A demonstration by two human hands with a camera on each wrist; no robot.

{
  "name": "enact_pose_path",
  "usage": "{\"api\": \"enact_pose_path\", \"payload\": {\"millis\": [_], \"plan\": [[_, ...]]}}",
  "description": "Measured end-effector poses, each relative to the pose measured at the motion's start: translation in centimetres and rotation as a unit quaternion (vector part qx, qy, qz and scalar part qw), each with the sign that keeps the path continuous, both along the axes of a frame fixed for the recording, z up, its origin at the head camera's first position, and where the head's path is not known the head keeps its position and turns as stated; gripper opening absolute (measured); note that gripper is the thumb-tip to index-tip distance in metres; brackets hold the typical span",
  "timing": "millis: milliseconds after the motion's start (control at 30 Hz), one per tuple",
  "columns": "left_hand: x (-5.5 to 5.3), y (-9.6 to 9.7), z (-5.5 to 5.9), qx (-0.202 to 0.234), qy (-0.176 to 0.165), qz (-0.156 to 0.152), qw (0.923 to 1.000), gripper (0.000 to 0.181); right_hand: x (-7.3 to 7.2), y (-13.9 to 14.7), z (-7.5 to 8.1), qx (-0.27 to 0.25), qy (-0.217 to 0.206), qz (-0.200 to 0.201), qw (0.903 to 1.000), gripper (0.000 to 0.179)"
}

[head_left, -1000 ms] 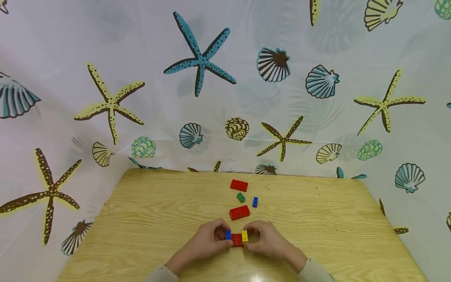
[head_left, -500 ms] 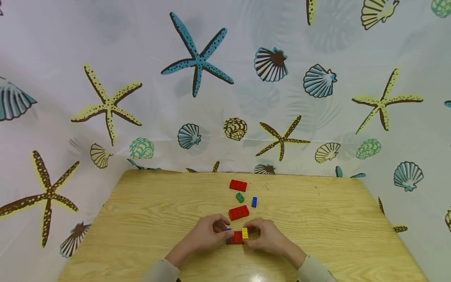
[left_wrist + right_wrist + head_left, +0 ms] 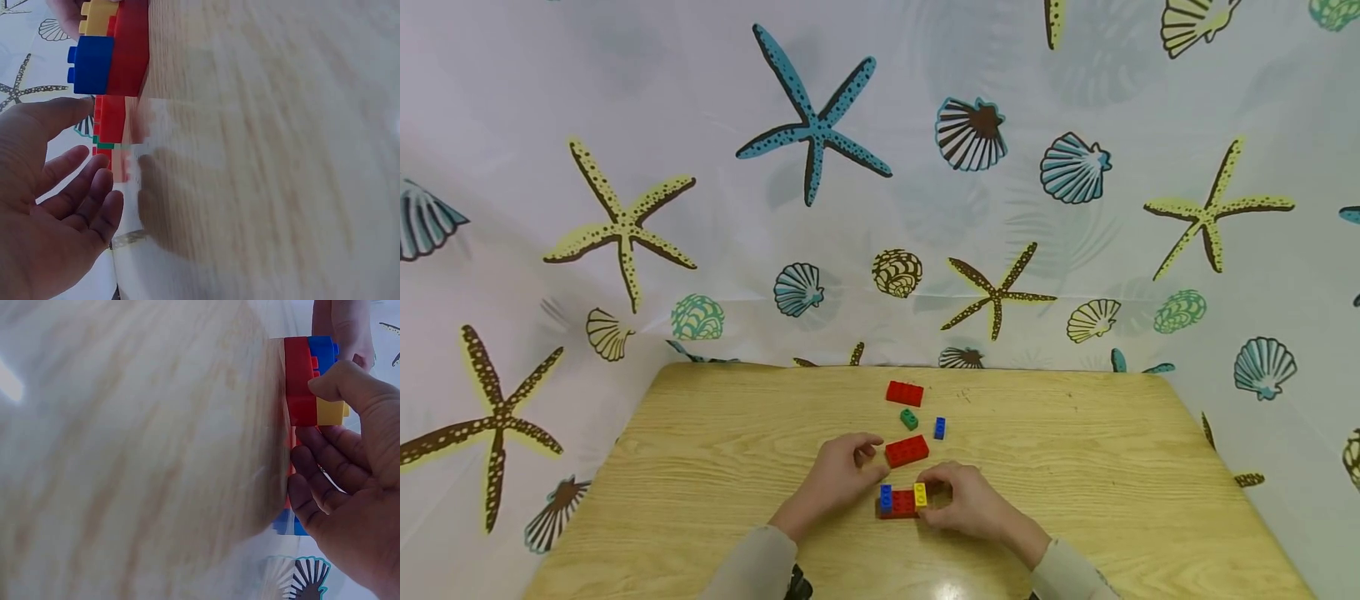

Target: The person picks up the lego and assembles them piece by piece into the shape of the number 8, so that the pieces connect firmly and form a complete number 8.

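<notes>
On the table, a red toy building brick (image 3: pixel 902 504) carries a small blue brick (image 3: pixel 886 498) on its left end and a yellow brick (image 3: pixel 921 495) on its right end. My right hand (image 3: pixel 972 502) pinches the yellow brick between thumb and index finger; in the right wrist view its thumb (image 3: pixel 337 384) lies over the yellow side near the red studs. My left hand (image 3: pixel 838 471) is off the bricks, fingers loosely bent and holding nothing. It is up and left of the blue brick, close to a second red brick (image 3: pixel 907 451). The left wrist view shows its palm (image 3: pixel 50 250) with nothing in it.
Beyond the second red brick lie a small green brick (image 3: pixel 909 418), a small blue brick (image 3: pixel 940 428) and, farthest back, another red brick (image 3: pixel 905 393). A white curtain (image 3: pixel 880 208) printed with starfish and shells surrounds the wooden table (image 3: pixel 715 467) at the back and sides.
My left hand has let go of the blue brick and moved up and away toward the second red brick. My right hand stays at the yellow brick.
</notes>
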State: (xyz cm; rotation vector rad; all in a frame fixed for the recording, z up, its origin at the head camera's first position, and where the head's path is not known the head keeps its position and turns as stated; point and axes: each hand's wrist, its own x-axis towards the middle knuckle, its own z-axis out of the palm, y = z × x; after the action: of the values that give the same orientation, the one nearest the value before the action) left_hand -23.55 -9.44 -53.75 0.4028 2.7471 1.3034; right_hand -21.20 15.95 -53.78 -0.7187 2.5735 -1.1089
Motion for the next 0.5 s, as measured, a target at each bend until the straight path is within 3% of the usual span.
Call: {"api": "enact_pose_path", "payload": {"millis": [500], "plan": [[-1.7, 1.2, -1.1, -0.052, -0.004, 0.001, 0.9986, 0.046, -0.2, 0.0, -0.2, -0.001, 0.016, 0.004, 0.9999, 0.041]]}}
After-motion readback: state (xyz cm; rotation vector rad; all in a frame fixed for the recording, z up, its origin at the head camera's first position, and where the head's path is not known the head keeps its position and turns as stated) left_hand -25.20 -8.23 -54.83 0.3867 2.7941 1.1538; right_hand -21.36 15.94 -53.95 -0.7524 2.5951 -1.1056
